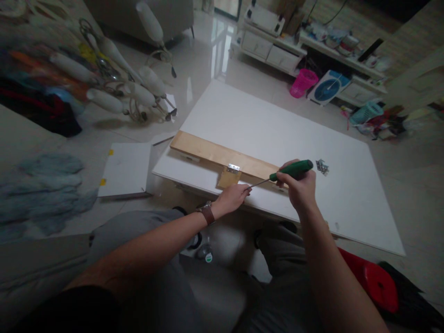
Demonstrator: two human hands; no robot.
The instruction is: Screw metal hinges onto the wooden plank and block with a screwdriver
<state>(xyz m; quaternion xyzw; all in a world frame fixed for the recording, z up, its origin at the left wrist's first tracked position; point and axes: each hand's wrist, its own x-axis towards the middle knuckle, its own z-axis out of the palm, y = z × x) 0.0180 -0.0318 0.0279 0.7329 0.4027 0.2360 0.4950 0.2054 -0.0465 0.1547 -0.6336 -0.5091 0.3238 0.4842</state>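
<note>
A large white board (pixel 277 134) lies on the floor in front of my knees. Across its near part rests a long wooden strip (pixel 208 150) with a small metal hinge (pixel 233 167) joining it to a short wooden piece (pixel 228 178). My right hand (pixel 299 187) is closed round the green handle of a screwdriver (pixel 293 170), whose shaft slants left and down towards my left hand (pixel 233 198). The left hand's fingers are pinched at the shaft's tip, just right of the short wooden piece; whatever they hold is too small to see.
A little heap of metal hardware (pixel 322 166) sits on the board right of the screwdriver. A smaller white panel (pixel 125 169) lies on the tiles to the left, a chandelier (pixel 118 83) beyond it. A red stool (pixel 376 284) stands by my right leg.
</note>
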